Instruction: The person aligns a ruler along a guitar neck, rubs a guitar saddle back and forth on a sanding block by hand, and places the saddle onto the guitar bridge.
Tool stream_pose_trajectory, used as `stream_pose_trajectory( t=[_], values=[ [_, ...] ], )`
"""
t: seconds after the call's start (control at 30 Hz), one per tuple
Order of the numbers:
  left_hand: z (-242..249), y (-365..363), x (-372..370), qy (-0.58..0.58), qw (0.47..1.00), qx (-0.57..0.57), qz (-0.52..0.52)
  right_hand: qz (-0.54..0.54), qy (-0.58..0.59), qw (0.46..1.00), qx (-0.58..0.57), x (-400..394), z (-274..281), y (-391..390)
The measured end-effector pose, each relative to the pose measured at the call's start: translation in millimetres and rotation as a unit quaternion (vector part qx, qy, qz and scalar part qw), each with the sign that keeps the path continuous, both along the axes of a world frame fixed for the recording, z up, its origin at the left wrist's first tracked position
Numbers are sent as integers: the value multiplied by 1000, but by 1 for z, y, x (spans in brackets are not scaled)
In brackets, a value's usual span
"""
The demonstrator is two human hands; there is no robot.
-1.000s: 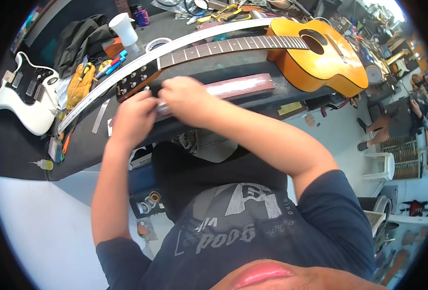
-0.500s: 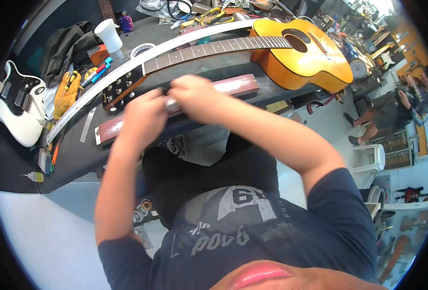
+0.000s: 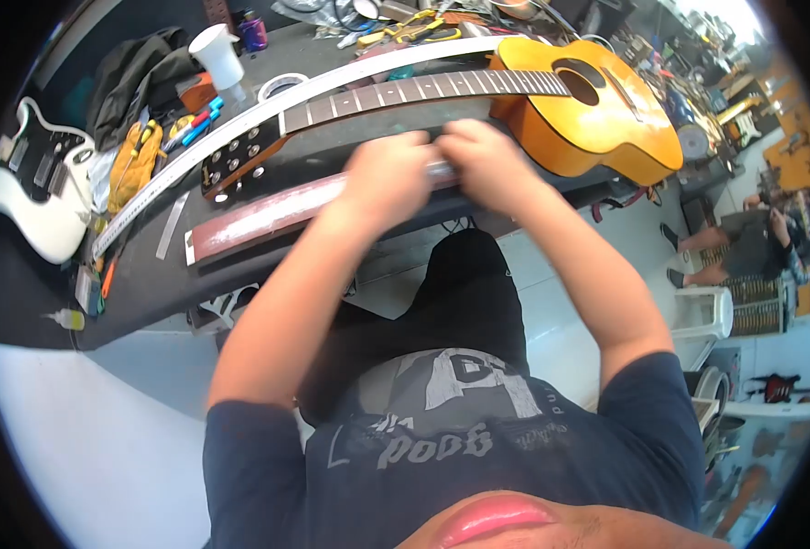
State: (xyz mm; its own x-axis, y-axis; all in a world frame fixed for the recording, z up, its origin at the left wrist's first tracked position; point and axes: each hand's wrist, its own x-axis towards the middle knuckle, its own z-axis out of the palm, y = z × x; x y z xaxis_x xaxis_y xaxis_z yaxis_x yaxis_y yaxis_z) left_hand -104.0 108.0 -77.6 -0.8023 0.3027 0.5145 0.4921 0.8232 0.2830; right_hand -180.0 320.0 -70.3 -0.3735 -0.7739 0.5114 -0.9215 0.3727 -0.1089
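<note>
A long reddish-brown strip (image 3: 268,212) with a shiny top and a pale left end lies along the front edge of the dark bench. Over its right part, my left hand (image 3: 388,181) and my right hand (image 3: 489,165) are close together, both closed and blurred by motion. Between them shows a small greyish, shiny piece (image 3: 441,168), too smeared to name. Just behind the strip, an acoustic guitar (image 3: 638,137) with an orange-yellow body lies face up, its fretted neck (image 3: 405,94) and dark headstock (image 3: 240,163) pointing left.
A long white strip (image 3: 162,174) curves behind the guitar neck. At left are a white electric guitar body (image 3: 43,215), work gloves (image 3: 130,169), a white cup (image 3: 216,55) and a small bottle (image 3: 66,319). Pliers (image 3: 428,32) lie at the back. Another person (image 3: 753,233) sits at right.
Both hands have moved right along the reddish-brown strip, from its middle to its right part, uncovering more of its left portion. The view has shifted slightly.
</note>
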Motion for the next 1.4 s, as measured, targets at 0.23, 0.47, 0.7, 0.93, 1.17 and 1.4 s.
stream_pose_trajectory(
  t=[0.23,0.47,0.7,0.93,1.17,1.4],
  values=[
    [1,8,-10,-32,999,-19,2,-24,3,999,23,-3,3,7],
    [33,-206,135,-60,994,5,93,94,-12,995,14,90,-9,-233],
    [29,-159,102,-38,997,-5,63,91,34,995,26,68,-7,-177],
    [-2,33,-31,-8,999,11,-42,-83,-31,995,47,-1,10,35],
    [9,-83,53,-25,998,-1,59,49,-1,999,-8,35,-4,-88],
    [40,-233,164,-121,980,26,155,145,-16,989,13,107,-8,-273]
  ],
)
